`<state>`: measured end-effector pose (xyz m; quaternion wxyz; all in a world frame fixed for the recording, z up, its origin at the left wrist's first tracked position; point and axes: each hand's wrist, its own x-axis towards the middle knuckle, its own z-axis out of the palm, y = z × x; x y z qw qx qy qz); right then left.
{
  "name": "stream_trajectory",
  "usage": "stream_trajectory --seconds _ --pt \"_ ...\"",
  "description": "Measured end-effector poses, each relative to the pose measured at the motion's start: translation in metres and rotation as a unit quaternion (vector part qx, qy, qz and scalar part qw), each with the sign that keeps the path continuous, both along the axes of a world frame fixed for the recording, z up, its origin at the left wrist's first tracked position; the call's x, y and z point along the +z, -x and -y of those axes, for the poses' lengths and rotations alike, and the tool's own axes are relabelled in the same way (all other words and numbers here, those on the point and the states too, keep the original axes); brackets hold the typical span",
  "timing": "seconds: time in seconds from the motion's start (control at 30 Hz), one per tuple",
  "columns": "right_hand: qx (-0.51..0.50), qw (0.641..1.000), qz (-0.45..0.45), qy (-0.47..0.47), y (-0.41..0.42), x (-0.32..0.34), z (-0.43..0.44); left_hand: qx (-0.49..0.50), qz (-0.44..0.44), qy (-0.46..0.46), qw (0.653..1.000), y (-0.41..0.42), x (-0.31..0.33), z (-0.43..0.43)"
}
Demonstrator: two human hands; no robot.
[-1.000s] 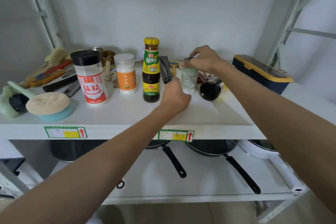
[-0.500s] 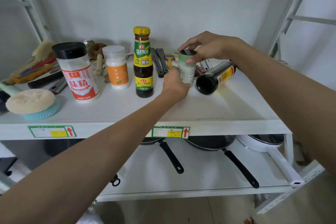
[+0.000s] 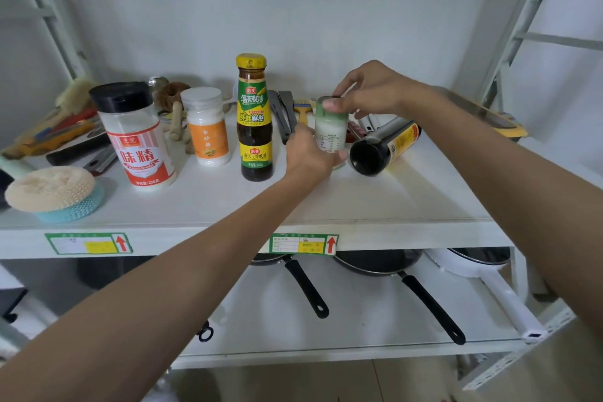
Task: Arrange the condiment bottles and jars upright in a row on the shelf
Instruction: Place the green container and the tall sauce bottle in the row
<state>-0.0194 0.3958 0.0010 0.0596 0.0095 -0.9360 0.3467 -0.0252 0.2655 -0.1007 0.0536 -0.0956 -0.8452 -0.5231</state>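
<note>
Three containers stand upright in a row on the white shelf (image 3: 375,202): a black-capped seasoning jar with a red label (image 3: 138,137), a small white jar with an orange label (image 3: 207,127), and a tall dark sauce bottle with a yellow cap (image 3: 254,117). Just right of the sauce bottle a small pale green-and-white jar (image 3: 330,130) stands upright. My left hand (image 3: 308,152) grips its lower body and my right hand (image 3: 372,90) pinches its top. A dark bottle with a yellow label (image 3: 385,145) lies on its side to the right, base toward me.
Brushes, tongs and other utensils (image 3: 287,114) lie along the back of the shelf. A scrubbing pad on a teal holder (image 3: 54,192) sits at the front left. Frying pans (image 3: 378,263) rest on the lower shelf. A yellow-edged box (image 3: 504,124) is behind my right forearm.
The view has shifted slightly. Both hands still hold the small green-and-white jar, now set beside the sauce bottle; the lying dark bottle has not moved.
</note>
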Motion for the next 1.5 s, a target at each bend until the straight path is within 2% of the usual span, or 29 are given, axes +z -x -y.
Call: stream_trajectory --seconds 0.17,0.3,0.43,0.6,0.93,1.13,1.33,1.4,1.5 --pt "0.035 0.999 0.005 -0.032 -0.005 0.007 -0.005 0.013 -0.03 0.037 0.999 0.004 -0.01 0.004" --pt "0.082 0.995 0.041 -0.034 -0.003 0.01 -0.002 -0.022 -0.03 -0.006 0.999 0.004 -0.008 0.007" --pt "0.097 0.988 0.08 -0.086 -0.002 0.017 0.008 -0.013 -0.019 -0.058 0.998 0.002 -0.005 0.007" --pt "0.08 0.99 0.026 -0.109 0.001 0.014 0.012 0.019 -0.03 -0.066 0.997 -0.002 -0.008 0.007" --pt "0.095 0.994 0.002 -0.047 0.001 0.006 0.007 0.044 -0.017 -0.066 0.997 0.001 -0.014 0.015" --pt "0.145 0.988 0.032 -0.037 0.003 0.005 0.01 0.084 -0.034 -0.066 0.994 -0.006 -0.018 0.012" --pt "0.157 0.983 0.059 -0.078 -0.003 0.013 0.014 0.06 -0.034 -0.039 0.997 -0.008 -0.01 0.014" --pt "0.136 0.988 0.034 -0.062 -0.005 0.011 0.016 0.056 -0.03 -0.03 0.998 -0.009 -0.007 0.016" --pt "0.109 0.992 -0.048 -0.039 -0.002 0.002 0.019 0.055 -0.015 -0.024 0.998 -0.013 -0.002 0.017"
